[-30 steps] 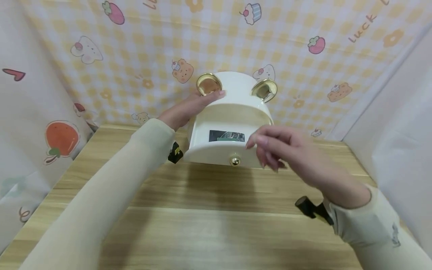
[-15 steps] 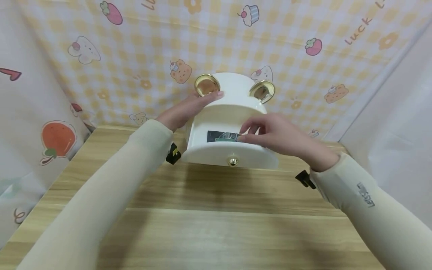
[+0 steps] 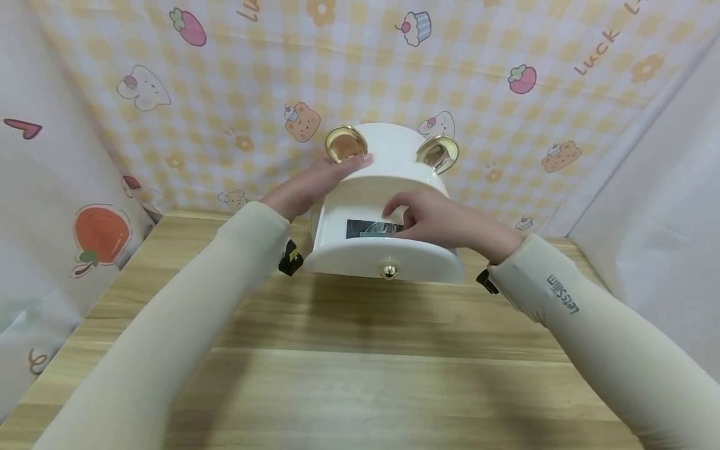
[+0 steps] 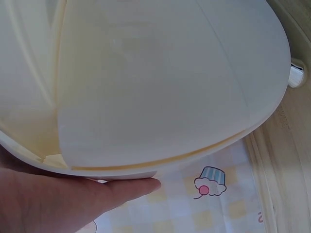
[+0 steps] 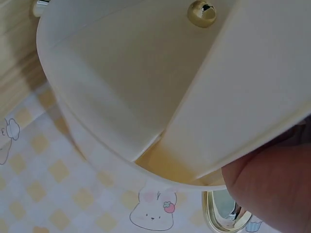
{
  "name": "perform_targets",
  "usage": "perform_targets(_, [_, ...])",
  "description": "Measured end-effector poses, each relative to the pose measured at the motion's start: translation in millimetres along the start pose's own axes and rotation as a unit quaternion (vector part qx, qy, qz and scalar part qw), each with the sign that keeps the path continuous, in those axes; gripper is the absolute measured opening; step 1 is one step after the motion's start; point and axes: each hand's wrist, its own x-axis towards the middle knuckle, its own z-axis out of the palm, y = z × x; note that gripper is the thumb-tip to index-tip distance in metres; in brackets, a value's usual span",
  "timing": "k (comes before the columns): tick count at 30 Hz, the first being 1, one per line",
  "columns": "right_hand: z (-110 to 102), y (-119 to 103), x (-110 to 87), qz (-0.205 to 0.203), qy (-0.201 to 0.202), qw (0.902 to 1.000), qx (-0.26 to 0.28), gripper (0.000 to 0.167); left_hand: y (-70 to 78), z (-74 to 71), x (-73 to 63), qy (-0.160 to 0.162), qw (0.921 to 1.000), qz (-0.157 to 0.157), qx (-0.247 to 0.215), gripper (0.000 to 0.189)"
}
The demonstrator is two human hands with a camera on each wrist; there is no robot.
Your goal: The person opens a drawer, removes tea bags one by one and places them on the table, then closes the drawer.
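A white box (image 3: 394,147) with two gold-rimmed ears stands at the back of the table, its front drawer (image 3: 349,259) pulled out. Inside the drawer lies a flat dark packet (image 3: 362,229) with green and grey print. My left hand (image 3: 315,184) rests on the box's upper left beside the gold ear (image 3: 345,145); its thumb lies straight along the top and the other fingers are hidden. My right hand (image 3: 435,219) reaches into the drawer over the packet's right end. Its index finger is bent, apart from the thumb; whether the packet is pinched cannot be made out.
A gold knob (image 3: 389,270) sits on the drawer front. The wooden table (image 3: 360,387) extends toward me. A yellow checked cloth (image 3: 247,75) hangs close behind the box, with white cloth (image 3: 664,187) at the sides.
My right hand has come from the right of the drawer into it, then a little farther left over the packet. The left hand and packet look unmoved.
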Motion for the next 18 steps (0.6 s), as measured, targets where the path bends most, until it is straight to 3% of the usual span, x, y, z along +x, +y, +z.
perform_targets(8, [2.1, -0.8, 5.1, 0.012, -0.003, 0.9999, 0.0, 0.027, -6.0, -1.9, 7.2, 0.011, 0.9999, 0.008, 0.0, 0.045])
perform_targets(18, [0.9, -4.8, 8.4, 0.071, -0.025, 0.9969, 0.025, 0.02, -5.8, -1.2, 6.1, 0.009, 0.9999, 0.005, -0.008, 0.046])
